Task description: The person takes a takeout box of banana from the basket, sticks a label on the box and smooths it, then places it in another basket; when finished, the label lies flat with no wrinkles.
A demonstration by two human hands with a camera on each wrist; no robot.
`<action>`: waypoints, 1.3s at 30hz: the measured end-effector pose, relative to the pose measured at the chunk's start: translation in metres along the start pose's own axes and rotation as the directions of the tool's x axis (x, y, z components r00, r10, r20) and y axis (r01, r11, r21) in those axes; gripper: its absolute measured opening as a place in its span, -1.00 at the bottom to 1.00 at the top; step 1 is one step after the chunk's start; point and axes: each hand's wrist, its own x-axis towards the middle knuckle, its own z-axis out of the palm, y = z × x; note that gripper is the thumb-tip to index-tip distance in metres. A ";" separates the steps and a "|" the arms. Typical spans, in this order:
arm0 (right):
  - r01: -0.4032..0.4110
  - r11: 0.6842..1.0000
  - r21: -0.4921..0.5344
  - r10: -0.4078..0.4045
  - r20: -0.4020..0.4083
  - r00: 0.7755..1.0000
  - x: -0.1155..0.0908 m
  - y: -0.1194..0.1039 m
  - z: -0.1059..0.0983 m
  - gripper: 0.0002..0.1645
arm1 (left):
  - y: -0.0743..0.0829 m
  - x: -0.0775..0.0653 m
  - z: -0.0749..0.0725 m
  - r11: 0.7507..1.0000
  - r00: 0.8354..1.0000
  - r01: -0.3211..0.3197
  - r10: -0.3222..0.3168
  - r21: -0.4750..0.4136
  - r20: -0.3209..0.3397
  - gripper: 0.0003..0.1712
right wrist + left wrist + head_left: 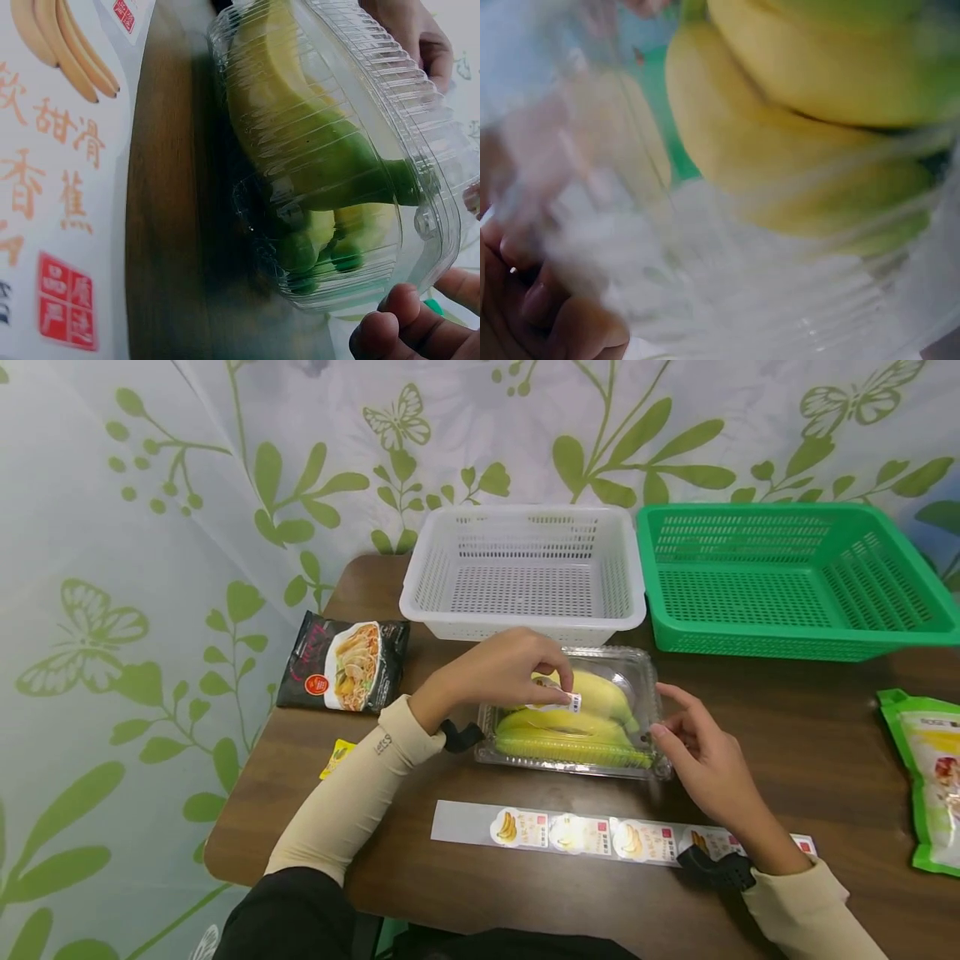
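Note:
A clear plastic clamshell box with yellow bananas inside stands on the table, its lid down. Over the lid, my left hand pinches a small white label sticker between thumb and fingers. How much of the sticker touches the lid, I cannot tell. At the box's right end my right hand rests its fingertips on the rim, fingers loosely bent. The right wrist view shows green banana stems through the ribbed wall. In the left wrist view the bananas appear blurred behind plastic.
A strip of banana labels lies in front of the box, partly under the right wrist. Behind stand a white basket and a green basket. A black noodle packet and yellow sachet lie left; a green-edged bag lies right.

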 end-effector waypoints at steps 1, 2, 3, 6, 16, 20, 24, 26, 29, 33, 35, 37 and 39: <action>0.001 1.000 0.001 -0.001 -0.002 1.000 0.000 0.000 0.000 -0.31 | 0.001 0.002 -0.001 1.000 1.000 0.005 -0.005 0.006 0.009 -0.86; 0.001 1.000 0.002 -0.001 -0.004 1.000 0.000 0.000 -0.001 -0.31 | 0.003 0.004 -0.002 1.000 1.000 0.008 -0.008 0.010 0.018 -0.86; 0.003 1.000 0.002 -0.003 -0.008 1.000 0.000 0.000 -0.001 -0.31 | 0.004 0.006 -0.004 1.000 1.000 0.009 -0.009 0.010 0.025 -0.86; 0.002 1.000 0.005 -0.002 -0.012 1.000 0.000 0.000 -0.001 -0.31 | 0.005 0.008 -0.007 1.000 0.999 0.013 -0.014 0.015 0.046 -0.85; -0.008 1.000 0.022 0.008 -0.014 1.000 -0.002 0.000 0.000 -0.30 | 0.007 0.003 -0.011 0.999 0.999 -0.016 0.017 -0.033 0.029 -0.87; -0.022 0.999 0.035 0.022 0.000 1.000 -0.003 0.000 0.001 -0.29 | 0.018 0.011 -0.015 1.000 0.997 -0.025 0.025 -0.006 0.077 -0.88; -0.027 0.999 0.047 0.027 -0.004 1.000 -0.002 0.000 0.006 -0.28 | 0.025 0.014 -0.017 1.000 0.995 -0.014 0.012 0.023 0.098 -0.88; -0.026 0.999 0.045 0.027 -0.009 1.000 -0.001 0.000 0.006 -0.28 | 0.025 0.016 -0.017 1.000 0.995 -0.009 0.006 0.029 0.099 -0.87; -0.026 0.999 0.042 0.027 -0.008 1.000 -0.001 -0.001 0.006 -0.28 | 0.020 0.017 -0.015 1.000 0.995 0.010 -0.011 0.013 0.098 -0.87; -0.030 0.999 0.040 0.030 -0.009 0.999 -0.001 0.000 0.006 -0.28 | 0.014 0.018 -0.014 1.000 0.995 0.021 -0.019 -0.021 0.096 -0.87; -0.033 0.999 0.041 0.033 -0.009 0.999 -0.001 0.000 0.006 -0.28 | 0.013 0.019 -0.015 0.999 0.992 0.030 -0.028 -0.014 0.120 -0.86; -0.036 0.999 0.039 0.036 -0.009 0.999 -0.002 0.000 0.006 -0.28 | 0.015 0.021 -0.016 0.999 0.987 0.036 -0.037 0.008 0.156 -0.84; -0.039 0.999 0.034 0.039 -0.010 0.999 -0.002 0.000 0.006 -0.28 | 0.017 0.024 -0.016 0.998 0.981 0.046 -0.051 0.034 0.188 -0.83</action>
